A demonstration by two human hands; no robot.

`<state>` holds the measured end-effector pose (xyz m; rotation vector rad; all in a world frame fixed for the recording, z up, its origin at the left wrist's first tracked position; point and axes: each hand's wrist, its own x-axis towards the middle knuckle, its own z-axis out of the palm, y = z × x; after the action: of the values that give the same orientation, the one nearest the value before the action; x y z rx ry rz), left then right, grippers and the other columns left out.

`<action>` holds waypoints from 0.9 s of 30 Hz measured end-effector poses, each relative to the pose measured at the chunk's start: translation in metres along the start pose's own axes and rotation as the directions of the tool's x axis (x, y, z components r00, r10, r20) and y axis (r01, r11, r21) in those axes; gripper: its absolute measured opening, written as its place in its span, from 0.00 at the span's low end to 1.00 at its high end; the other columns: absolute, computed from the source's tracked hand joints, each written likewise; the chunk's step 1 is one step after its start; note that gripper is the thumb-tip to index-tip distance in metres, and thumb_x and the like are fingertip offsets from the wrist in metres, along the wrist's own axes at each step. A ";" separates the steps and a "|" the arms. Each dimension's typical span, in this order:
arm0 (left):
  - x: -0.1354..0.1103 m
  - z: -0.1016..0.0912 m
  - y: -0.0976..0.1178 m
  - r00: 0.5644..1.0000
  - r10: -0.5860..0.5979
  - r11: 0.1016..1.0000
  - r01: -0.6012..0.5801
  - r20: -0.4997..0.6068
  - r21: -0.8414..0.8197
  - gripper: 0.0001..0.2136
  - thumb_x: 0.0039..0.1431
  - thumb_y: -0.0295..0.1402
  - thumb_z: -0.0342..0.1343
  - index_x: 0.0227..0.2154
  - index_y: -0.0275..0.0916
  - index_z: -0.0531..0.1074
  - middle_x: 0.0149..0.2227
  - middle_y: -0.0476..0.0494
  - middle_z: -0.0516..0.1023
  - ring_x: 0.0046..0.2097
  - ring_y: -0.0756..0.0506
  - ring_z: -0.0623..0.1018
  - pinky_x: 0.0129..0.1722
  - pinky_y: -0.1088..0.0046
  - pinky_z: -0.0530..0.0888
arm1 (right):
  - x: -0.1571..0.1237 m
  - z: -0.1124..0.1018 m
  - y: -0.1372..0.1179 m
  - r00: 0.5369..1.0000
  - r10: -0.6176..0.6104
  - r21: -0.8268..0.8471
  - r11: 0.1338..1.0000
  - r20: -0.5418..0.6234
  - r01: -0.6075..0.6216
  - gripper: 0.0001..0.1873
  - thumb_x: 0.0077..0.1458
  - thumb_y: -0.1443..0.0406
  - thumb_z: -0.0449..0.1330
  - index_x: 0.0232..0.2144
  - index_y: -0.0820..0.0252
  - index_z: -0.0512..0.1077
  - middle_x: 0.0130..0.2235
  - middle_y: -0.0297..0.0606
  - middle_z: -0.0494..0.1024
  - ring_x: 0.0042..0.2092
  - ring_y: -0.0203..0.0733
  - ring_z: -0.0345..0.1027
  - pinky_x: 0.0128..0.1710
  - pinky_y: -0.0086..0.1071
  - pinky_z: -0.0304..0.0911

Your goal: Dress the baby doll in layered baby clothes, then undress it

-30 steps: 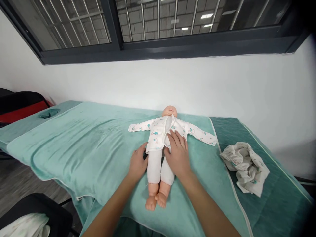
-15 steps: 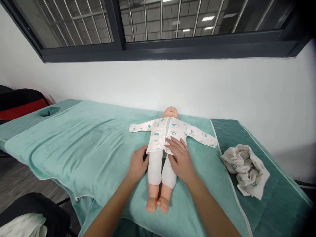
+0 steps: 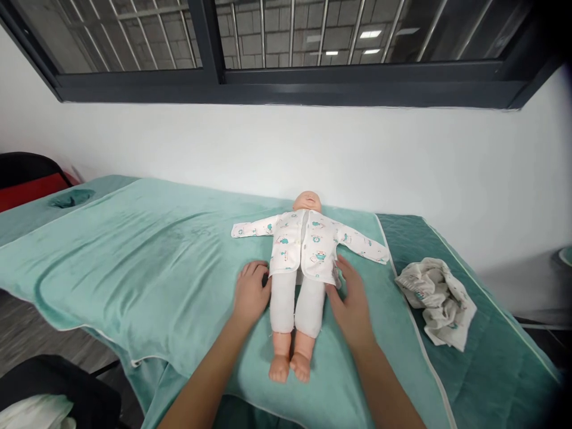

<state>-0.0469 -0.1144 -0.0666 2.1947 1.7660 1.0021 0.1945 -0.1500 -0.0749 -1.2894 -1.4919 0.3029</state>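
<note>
A baby doll (image 3: 298, 298) lies on its back on a teal towel (image 3: 156, 268), arms spread, feet toward me. It wears a white printed top (image 3: 308, 244) that is closed over its chest, and white trousers. My left hand (image 3: 250, 293) rests flat on the towel against the doll's left hip, fingers loosely curled. On the other side, my right hand (image 3: 353, 301) lies flat with fingers stretched, touching the lower hem of the top. Neither hand holds anything.
A crumpled white printed cloth (image 3: 440, 301) lies on the darker teal bed cover (image 3: 491, 357) to the right. A white wall runs behind the bed under a dark-framed window. A red and black chair (image 3: 27, 182) stands far left, white fabric (image 3: 36, 414) at bottom left.
My right hand has slid off the doll's belly to the doll's right side, leaving the top's flap closed and smooth. The left hand has stayed at the hip.
</note>
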 end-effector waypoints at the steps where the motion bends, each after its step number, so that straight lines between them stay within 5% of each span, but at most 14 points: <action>1: 0.000 0.001 0.000 1.000 0.002 1.000 -0.003 0.009 0.025 0.05 0.62 0.34 0.52 0.33 0.42 0.72 0.47 0.42 0.77 0.50 0.38 0.73 0.49 0.58 0.68 | -0.005 -0.001 0.003 0.997 0.076 -0.026 0.997 -0.029 -0.077 0.24 0.62 0.60 0.56 0.59 0.52 0.63 0.61 0.46 0.66 0.60 0.54 0.61 0.57 0.52 0.61; 5: -0.001 0.000 -0.002 0.999 -0.018 0.999 0.016 -0.032 -0.033 0.05 0.62 0.31 0.51 0.32 0.41 0.70 0.44 0.43 0.77 0.47 0.39 0.73 0.47 0.60 0.68 | -0.014 -0.004 0.006 0.952 0.303 -0.152 0.940 -0.036 -0.305 0.20 0.60 0.57 0.56 0.53 0.54 0.67 0.44 0.42 0.74 0.41 0.49 0.69 0.41 0.43 0.66; 9: -0.004 -0.003 -0.006 0.973 -0.125 0.981 0.092 -0.195 -0.170 0.05 0.62 0.28 0.48 0.30 0.41 0.66 0.38 0.43 0.76 0.42 0.42 0.72 0.43 0.63 0.69 | -0.013 -0.005 -0.001 0.946 0.324 -0.237 0.919 -0.001 -0.315 0.17 0.58 0.60 0.55 0.50 0.53 0.69 0.38 0.36 0.73 0.37 0.44 0.67 0.38 0.37 0.63; 14: -0.004 0.000 -0.010 0.975 -0.130 0.972 0.089 -0.179 -0.219 0.04 0.59 0.26 0.50 0.34 0.42 0.65 0.43 0.43 0.76 0.46 0.41 0.74 0.45 0.62 0.70 | -0.012 -0.002 -0.004 0.944 0.327 -0.365 0.875 -0.043 -0.320 0.17 0.55 0.63 0.55 0.47 0.55 0.69 0.34 0.33 0.72 0.35 0.43 0.66 0.35 0.35 0.60; 17: -0.002 0.003 -0.010 0.982 -0.064 0.975 0.024 -0.176 -0.221 0.12 0.57 0.23 0.50 0.43 0.41 0.67 0.48 0.41 0.74 0.51 0.40 0.73 0.50 0.59 0.70 | -0.013 0.001 -0.002 0.942 0.333 -0.443 0.840 -0.035 -0.314 0.16 0.56 0.63 0.54 0.47 0.56 0.69 0.34 0.34 0.72 0.34 0.44 0.67 0.33 0.36 0.60; 22: 0.004 0.008 -0.007 0.954 0.134 0.955 -0.196 -0.269 -0.220 0.15 0.62 0.26 0.51 0.52 0.40 0.67 0.53 0.37 0.72 0.56 0.40 0.71 0.56 0.57 0.69 | -0.015 0.005 -0.004 0.984 0.019 -0.488 0.866 -0.176 -0.104 0.22 0.57 0.66 0.55 0.54 0.61 0.66 0.52 0.50 0.69 0.52 0.53 0.65 0.49 0.46 0.64; 27: 0.020 0.015 -0.001 0.932 0.219 0.896 -0.310 -0.289 -0.318 0.11 0.63 0.28 0.51 0.47 0.41 0.71 0.49 0.41 0.76 0.52 0.42 0.74 0.53 0.62 0.70 | -0.007 0.009 -0.011 0.973 -0.228 -0.324 0.923 -0.023 0.208 0.21 0.62 0.69 0.54 0.56 0.53 0.67 0.54 0.45 0.69 0.56 0.49 0.63 0.57 0.46 0.60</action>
<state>-0.0370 -0.0912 -0.0704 2.1807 1.2420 1.5808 0.1804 -0.1560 -0.0741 -1.3531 -1.6626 -0.1297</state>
